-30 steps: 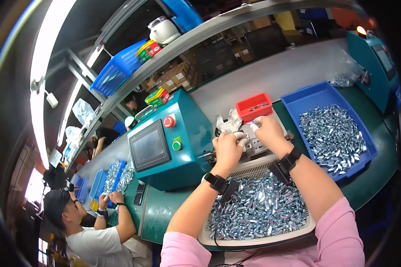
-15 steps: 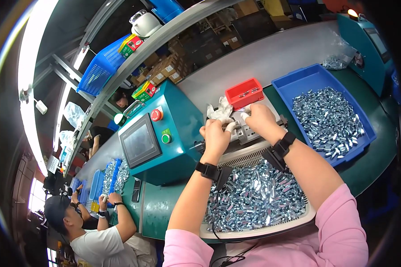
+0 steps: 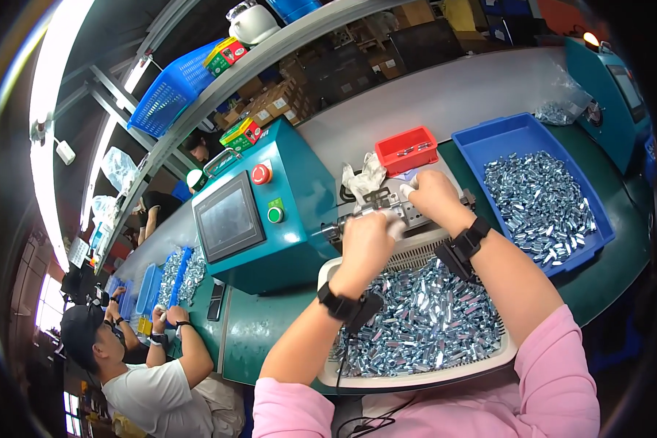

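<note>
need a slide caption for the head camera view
Left hand and right hand at a metal fixture beside a teal machine, beyond a cream basket of metal parts.

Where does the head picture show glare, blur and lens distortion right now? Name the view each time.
Head view: the ceiling light tube is blown out to white and bows along the rim; head view: the left hand is smeared at its fingertips; head view: the metal pieces glint in bright specks.
</note>
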Demonstrator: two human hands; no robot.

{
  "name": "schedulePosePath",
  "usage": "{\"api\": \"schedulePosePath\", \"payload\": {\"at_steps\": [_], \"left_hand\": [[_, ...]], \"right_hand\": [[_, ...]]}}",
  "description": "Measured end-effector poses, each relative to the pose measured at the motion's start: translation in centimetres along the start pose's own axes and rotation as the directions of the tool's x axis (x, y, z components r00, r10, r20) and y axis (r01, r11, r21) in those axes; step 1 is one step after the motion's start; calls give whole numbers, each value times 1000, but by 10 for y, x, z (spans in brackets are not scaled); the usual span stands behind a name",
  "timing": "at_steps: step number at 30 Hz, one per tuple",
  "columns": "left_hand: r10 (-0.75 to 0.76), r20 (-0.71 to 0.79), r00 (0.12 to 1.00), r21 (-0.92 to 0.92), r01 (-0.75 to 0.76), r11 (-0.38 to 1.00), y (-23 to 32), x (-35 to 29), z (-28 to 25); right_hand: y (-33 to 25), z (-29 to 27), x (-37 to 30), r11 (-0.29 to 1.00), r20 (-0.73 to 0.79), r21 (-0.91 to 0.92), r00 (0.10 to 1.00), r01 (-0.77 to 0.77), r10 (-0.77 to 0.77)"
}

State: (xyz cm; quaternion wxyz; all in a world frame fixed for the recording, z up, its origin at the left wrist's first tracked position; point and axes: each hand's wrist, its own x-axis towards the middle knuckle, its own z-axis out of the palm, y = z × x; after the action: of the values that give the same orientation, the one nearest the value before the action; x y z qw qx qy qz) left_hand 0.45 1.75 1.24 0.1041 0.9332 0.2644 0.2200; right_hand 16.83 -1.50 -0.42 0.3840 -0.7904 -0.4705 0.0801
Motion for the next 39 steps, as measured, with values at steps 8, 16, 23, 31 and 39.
{"api": "schedulePosePath", "payload": {"at_steps": [8, 16, 23, 31, 39], "left_hand": [[-11, 418, 908, 296, -125, 947, 18, -46, 35], [68, 329, 942, 269, -162, 949, 3, -56, 49], [93, 354, 930, 258, -193, 947, 5, -51, 57], [98, 296, 950, 282, -185, 941, 11, -59, 61], [149, 338, 929, 235, -237, 943, 16, -56, 50]], "right_hand": [[-10, 8, -10, 997, 134, -16, 989, 74, -71], [-16, 14, -19, 990, 242, 132, 967, 51, -82], [-12, 17, -23, 814, 293, 524, 950, -252, 106], [-10, 24, -26, 799, 381, 515, 918, -310, 110], [-12, 20, -33, 780, 349, 556, 933, -286, 94]]}}
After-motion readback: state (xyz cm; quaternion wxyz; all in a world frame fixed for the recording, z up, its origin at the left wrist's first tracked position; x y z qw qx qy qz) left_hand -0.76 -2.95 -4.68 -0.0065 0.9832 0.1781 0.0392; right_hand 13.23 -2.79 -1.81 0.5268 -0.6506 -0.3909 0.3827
